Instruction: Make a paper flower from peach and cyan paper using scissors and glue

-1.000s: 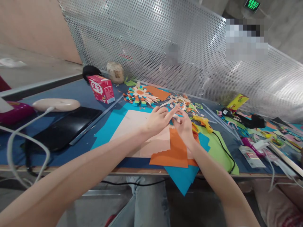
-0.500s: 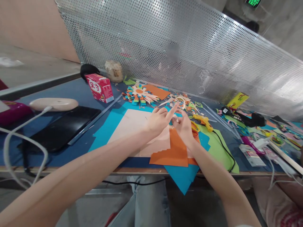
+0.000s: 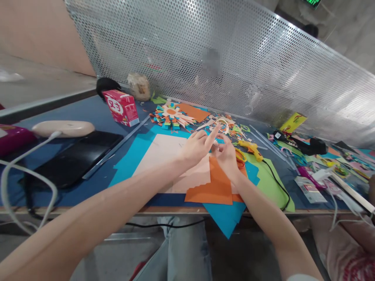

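Note:
My left hand (image 3: 197, 147) and my right hand (image 3: 227, 153) meet over the sheets, fingertips close together. A small piece of pale fringed paper (image 3: 216, 143) shows between them, mostly covered by the fingers. The right fingers pinch it; the left hand is curled against its other side, index finger pointing up and thumb hidden. Below lie a pale pink sheet (image 3: 164, 154), an orange sheet (image 3: 215, 186) and a blue sheet (image 3: 125, 160). Yellow-orange scissors (image 3: 240, 156) lie just right of my right hand, near a yellow glue gun (image 3: 251, 149).
Behind my hands are a layered paper flower (image 3: 172, 114) and a heap of paper scraps (image 3: 231, 127). A pink box (image 3: 121, 108), a black tablet-like slab (image 3: 76, 160) and a white cable (image 3: 8, 183) occupy the left. A perforated metal screen (image 3: 175, 50) borders the back.
Both hands stay in nearly the same place, with small finger movements around the fringed paper, less of which shows now. The whole view has shifted slightly.

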Available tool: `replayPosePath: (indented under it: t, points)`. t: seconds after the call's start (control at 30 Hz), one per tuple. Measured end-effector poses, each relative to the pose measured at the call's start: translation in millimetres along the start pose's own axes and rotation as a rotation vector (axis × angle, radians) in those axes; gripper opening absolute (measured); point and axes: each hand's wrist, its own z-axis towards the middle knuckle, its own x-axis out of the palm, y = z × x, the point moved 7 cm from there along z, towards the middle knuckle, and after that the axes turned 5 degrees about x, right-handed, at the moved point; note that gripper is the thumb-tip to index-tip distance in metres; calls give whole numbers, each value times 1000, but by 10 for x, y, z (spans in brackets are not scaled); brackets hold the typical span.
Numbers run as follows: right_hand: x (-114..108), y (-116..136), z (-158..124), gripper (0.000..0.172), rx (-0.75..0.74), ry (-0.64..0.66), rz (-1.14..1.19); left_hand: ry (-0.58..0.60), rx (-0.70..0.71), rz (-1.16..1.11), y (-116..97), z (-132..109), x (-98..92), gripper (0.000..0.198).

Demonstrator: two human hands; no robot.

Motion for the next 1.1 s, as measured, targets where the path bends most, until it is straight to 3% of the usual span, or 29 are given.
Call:
replayPosePath:
  t: [0.23, 0.47, 0.73, 1.1]
  points:
    - [-30, -60, 35, 40, -34, -48, 33, -106, 31, -175, 92, -33, -6, 67]
    - [-51, 56, -6, 41, -90, -59, -10, -11, 19, -187, 99, -37, 29, 72]
    - [-24, 95, -54, 41, -158, -45, -130, 106, -103, -242, 164, -34, 93, 72]
    - [-57, 167, -43, 45, -143, -58, -179, 45, -16, -83, 28, 10, 33, 68]
